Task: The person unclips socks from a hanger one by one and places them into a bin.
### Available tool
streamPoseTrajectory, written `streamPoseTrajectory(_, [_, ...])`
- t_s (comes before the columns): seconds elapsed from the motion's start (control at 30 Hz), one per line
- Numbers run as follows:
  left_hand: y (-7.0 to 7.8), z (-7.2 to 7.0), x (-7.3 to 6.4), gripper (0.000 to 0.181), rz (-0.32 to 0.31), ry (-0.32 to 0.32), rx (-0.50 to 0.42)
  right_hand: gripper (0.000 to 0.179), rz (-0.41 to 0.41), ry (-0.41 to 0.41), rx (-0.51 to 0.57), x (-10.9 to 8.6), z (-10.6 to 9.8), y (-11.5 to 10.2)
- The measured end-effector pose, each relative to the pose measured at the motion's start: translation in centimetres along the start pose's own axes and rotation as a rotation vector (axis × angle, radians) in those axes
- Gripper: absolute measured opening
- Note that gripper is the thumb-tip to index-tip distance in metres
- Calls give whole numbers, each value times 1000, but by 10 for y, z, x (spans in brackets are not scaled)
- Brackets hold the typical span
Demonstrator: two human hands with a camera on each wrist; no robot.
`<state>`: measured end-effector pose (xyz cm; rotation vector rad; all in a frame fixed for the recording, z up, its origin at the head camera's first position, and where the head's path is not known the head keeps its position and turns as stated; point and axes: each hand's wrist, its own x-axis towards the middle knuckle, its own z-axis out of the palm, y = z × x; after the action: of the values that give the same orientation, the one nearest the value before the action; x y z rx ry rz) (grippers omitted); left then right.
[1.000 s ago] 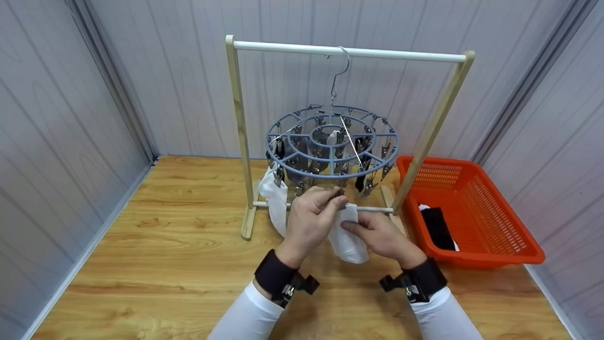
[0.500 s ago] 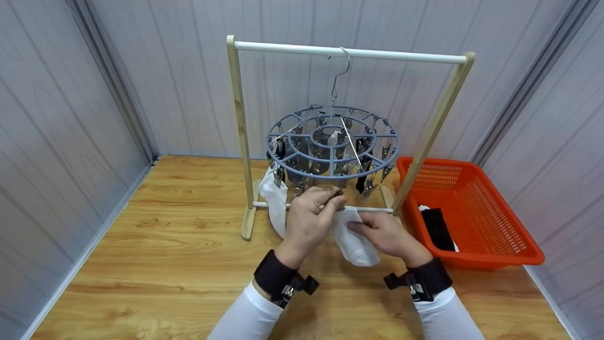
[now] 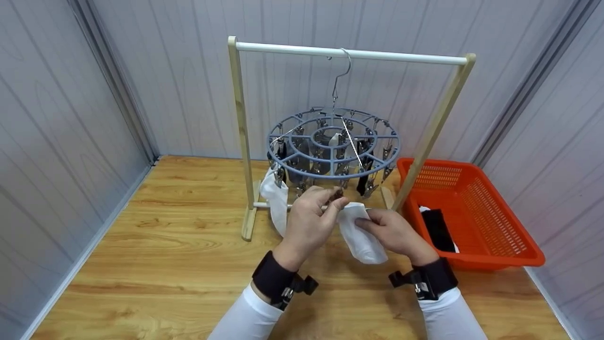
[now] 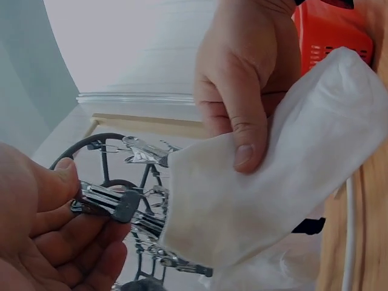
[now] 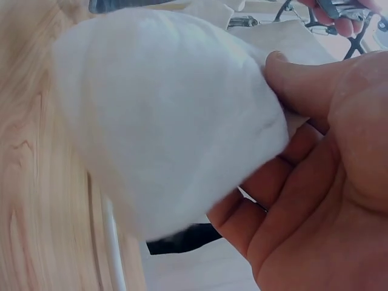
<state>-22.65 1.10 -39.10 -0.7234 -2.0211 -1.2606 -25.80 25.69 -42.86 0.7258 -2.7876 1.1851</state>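
A white sock [image 3: 361,236] is pinched near its cuff between the thumb and fingers of my right hand [image 3: 394,231]. Its toe end hangs down toward the table. Just left of the cuff, my left hand [image 3: 309,215] pinches a metal clip [image 4: 109,201] of the round hanger. In the left wrist view, a gap shows between this clip and the sock's cuff [image 4: 176,200]. The blue-grey round hanger [image 3: 331,175] hangs above both hands, with several clips around its rings. Another white sock [image 3: 273,196] hangs from its left side, and dark socks hang farther back.
A wooden stand [image 3: 240,118] with a white top bar [image 3: 292,48] carries the hanger by its hook. To the right, an orange basket [image 3: 490,212] holds a black piece [image 3: 438,230] with white under it. Light panel walls [image 3: 141,71] close in the table [image 3: 165,264].
My right hand has shifted slightly right with the sock, and the sock's toe end has swung right. The left hand keeps its pinch on the clip, nearly in place.
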Motion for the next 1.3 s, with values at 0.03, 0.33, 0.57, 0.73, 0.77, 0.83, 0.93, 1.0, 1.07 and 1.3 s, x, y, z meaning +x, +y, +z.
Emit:
streamPoseTrajectory(0.03, [2, -1, 0, 25, 9, -10, 21, 21, 3, 4, 1, 0, -1, 1])
streamPoseTrajectory(0.33, [14, -13, 2, 46, 147, 51, 239, 22, 14, 38, -3, -1, -9, 6])
streamPoseTrajectory(0.57, [21, -24, 6, 27, 234, 188, 284, 23, 56, 65, 10, -2, -17, 7])
streamPoseTrajectory(0.73, [20, -30, 10, 21, 277, 270, 230, 25, 115, 82, 24, -4, -22, 8])
streamPoseTrajectory(0.77, [19, -31, 10, 21, 287, 287, 228, 24, 117, 85, 24, -5, -23, 9])
streamPoseTrajectory(0.83, [17, -31, 11, 22, 300, 311, 242, 22, 115, 91, 26, -6, -24, 10])
streamPoseTrajectory(0.93, [14, -31, 12, 25, 298, 319, 284, 21, 114, 94, 39, -8, -27, 12])
streamPoseTrajectory(1.0, [12, -31, 12, 28, 284, 305, 323, 22, 124, 96, 59, -9, -29, 13])
streamPoseTrajectory(1.07, [11, -31, 12, 31, 264, 287, 354, 24, 145, 101, 83, -10, -31, 13])
streamPoseTrajectory(1.3, [8, -30, 12, 33, 230, 265, 392, 31, 219, 114, 129, -14, -41, 12])
